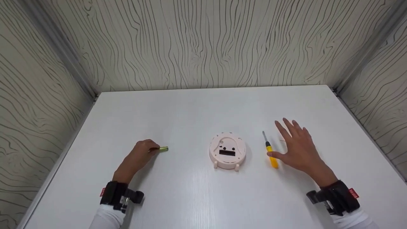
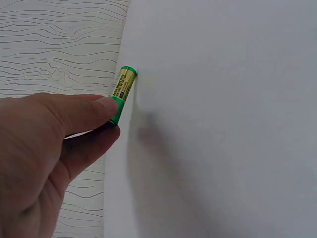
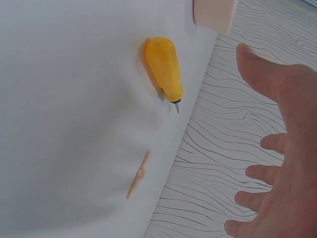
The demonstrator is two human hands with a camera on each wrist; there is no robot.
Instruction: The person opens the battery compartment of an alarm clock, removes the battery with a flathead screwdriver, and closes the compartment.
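Between thumb and fingers my left hand pinches a small green and gold battery, one end of it sticking out toward the right. My right hand is spread over the table with its fingers apart, holding nothing. Its thumb overlaps a yellow-handled screwdriver in the head view; the right wrist view shows a gap between them. The screwdriver's shaft points away from me. Close by lies a thin pinkish strip with a small tab, mostly hidden behind the right hand in the head view.
A round pale pink device with two stubby feet lies mid-table, a dark rectangular slot in its upper side. The white table is bordered by wood-grain panels at the back and both sides.
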